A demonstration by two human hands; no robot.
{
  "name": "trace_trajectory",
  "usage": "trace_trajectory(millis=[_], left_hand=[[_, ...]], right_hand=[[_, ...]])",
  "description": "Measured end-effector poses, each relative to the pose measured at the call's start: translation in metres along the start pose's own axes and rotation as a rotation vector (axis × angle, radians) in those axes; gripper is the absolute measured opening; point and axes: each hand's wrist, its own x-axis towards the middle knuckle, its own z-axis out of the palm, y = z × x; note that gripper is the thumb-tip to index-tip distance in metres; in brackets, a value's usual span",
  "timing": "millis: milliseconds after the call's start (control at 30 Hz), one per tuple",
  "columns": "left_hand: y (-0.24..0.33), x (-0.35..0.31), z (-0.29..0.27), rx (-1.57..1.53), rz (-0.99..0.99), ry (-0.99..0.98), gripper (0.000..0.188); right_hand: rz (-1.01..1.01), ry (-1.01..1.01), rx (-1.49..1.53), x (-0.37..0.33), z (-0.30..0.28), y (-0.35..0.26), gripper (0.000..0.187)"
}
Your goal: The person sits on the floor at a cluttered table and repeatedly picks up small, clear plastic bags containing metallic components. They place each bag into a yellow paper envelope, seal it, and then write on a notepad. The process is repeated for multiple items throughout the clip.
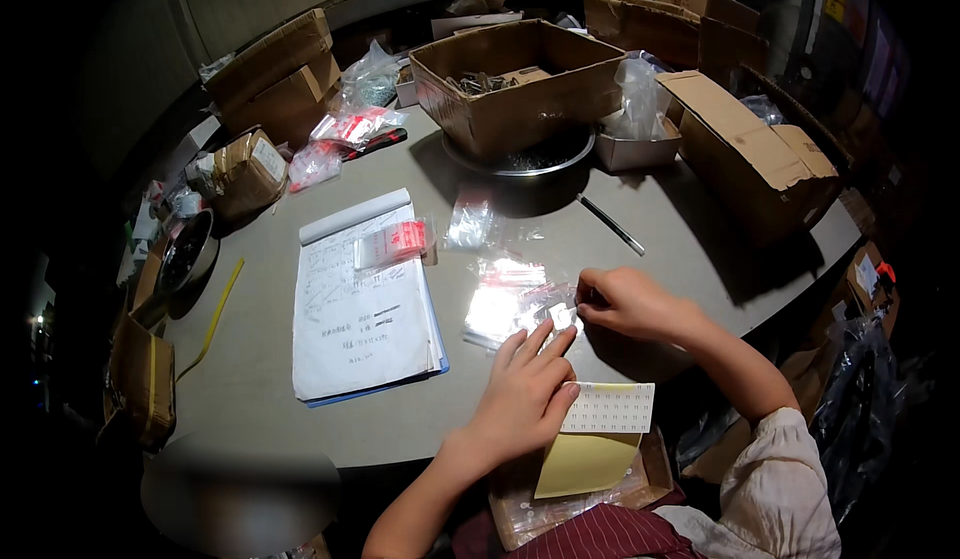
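My left hand (522, 391) reaches over the table's front edge, its fingers stretched onto a pile of clear zip bags (505, 304). Between its thumb and the side of the hand sits a white sheet of small labels (612, 409), with a yellow backing sheet (588, 464) hanging below. Small white labels (562, 315) lie on the bags by the fingertips. My right hand (632, 304) is at the right side of the bags, thumb and fingers pinched together. Whatever those fingertips hold, if anything, is too small to make out.
A notepad (350, 329) with a red-marked bag roll (390, 246) lies left. Behind, a cardboard box (520, 99) rests on a metal bowl (520, 174). A pen (611, 225) and open carton (750, 149) are right. Below the label sheet is a shallow box (655, 464).
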Motion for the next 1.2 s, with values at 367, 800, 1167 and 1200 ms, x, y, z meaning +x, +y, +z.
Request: trace_trajectory(millis=[367,800,1167,1200], left_hand=[[-0.001,0.0,0.002,0.009,-0.001,0.016,0.014],[0.0,-0.002,-0.006,-0.083,-0.054,-0.006,0.012],[-0.003,-0.04,-0.071,-0.423,-0.096,0.05,0.01],[-0.004,-0.046,-0.076,-0.493,-0.119,0.09,0.01]], right_hand=[[-0.163,-0.036,0.205,0.006,-0.016,-0.012,0.024],[-0.069,0.143,-0.125,0.002,-0.009,-0.008,0.032],[-0.313,0.347,-0.059,-0.1,0.031,-0.04,0.025],[-0.368,0.362,-0.023,-0.105,0.04,-0.043,0.025]])
